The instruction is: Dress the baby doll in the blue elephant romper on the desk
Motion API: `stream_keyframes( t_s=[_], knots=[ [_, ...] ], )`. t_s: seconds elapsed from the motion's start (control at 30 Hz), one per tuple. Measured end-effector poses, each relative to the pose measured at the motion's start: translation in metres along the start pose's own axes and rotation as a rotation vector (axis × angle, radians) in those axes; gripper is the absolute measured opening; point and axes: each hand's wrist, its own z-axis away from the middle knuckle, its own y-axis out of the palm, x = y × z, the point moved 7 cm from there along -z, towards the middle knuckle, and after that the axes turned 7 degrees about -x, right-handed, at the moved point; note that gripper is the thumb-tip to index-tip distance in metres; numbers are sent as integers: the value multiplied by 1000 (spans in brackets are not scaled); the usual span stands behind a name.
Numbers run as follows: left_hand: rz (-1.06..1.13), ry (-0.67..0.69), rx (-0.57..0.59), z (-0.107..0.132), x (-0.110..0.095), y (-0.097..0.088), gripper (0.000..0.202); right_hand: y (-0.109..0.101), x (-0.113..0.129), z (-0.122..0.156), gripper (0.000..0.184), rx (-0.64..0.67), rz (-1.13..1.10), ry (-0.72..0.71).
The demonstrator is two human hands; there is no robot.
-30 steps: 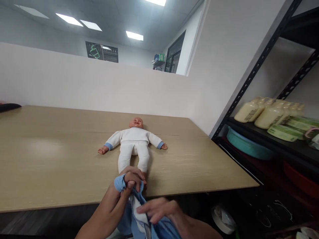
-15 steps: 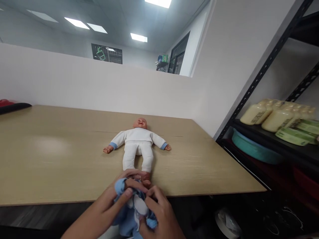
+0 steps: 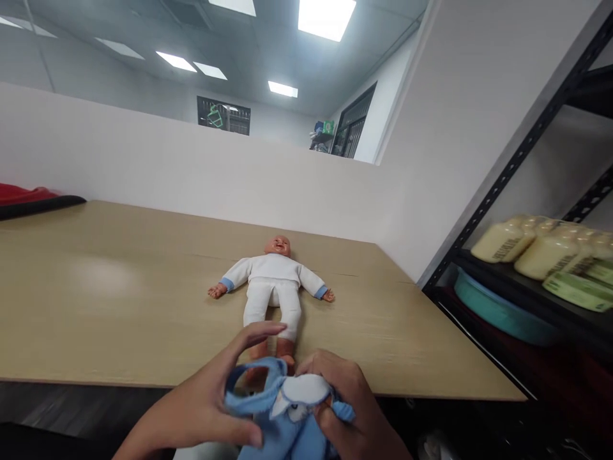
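A light blue baby garment (image 3: 275, 437) with a white, animal-faced patch hangs near the table's front edge. My right hand (image 3: 354, 396) pinches it beside the patch, thumb in front. My left hand (image 3: 205, 396) is curved in a wide C around the garment's round blue-edged opening, thumb and fingers well apart. Whether the left palm touches that rim I cannot tell. Beyond my hands a baby doll (image 3: 275, 268) lies face up on the table, in a white top with blue cuffs and white trousers. Its lower legs are bare, and its feet are partly hidden by the garment.
The wooden table (image 3: 143, 306) ends at a low white wall (image 3: 215, 172). At its far left lies a red item (image 3: 23, 193) with a black edge. A black shelf on the right carries cream bottles (image 3: 507, 241), green packs (image 3: 579, 287) and a turquoise basin (image 3: 502, 313).
My left hand has spread open and its fingers have come out of the bunched garment. The opening now stands wide as a loop. My right hand has moved right with the patch, and the view has shifted.
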Motion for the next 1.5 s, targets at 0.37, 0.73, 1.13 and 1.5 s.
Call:
stream_keyframes(
  t_s=[0.37,0.73,1.13,1.5],
  knots=[
    [-161,-21,-14,-14,11,7,49,18,-8,-28,46,459,-326,199],
    [-268,57,-273,-24,-2,-14,34,16,-55,-13,53,182,-112,314],
    [-106,88,-205,-24,-2,0,27,40,-24,-29,94,500,-353,201],
    [-82,-178,-4,-8,35,-1,60,40,-59,-32,11,182,-414,268]
  ],
)
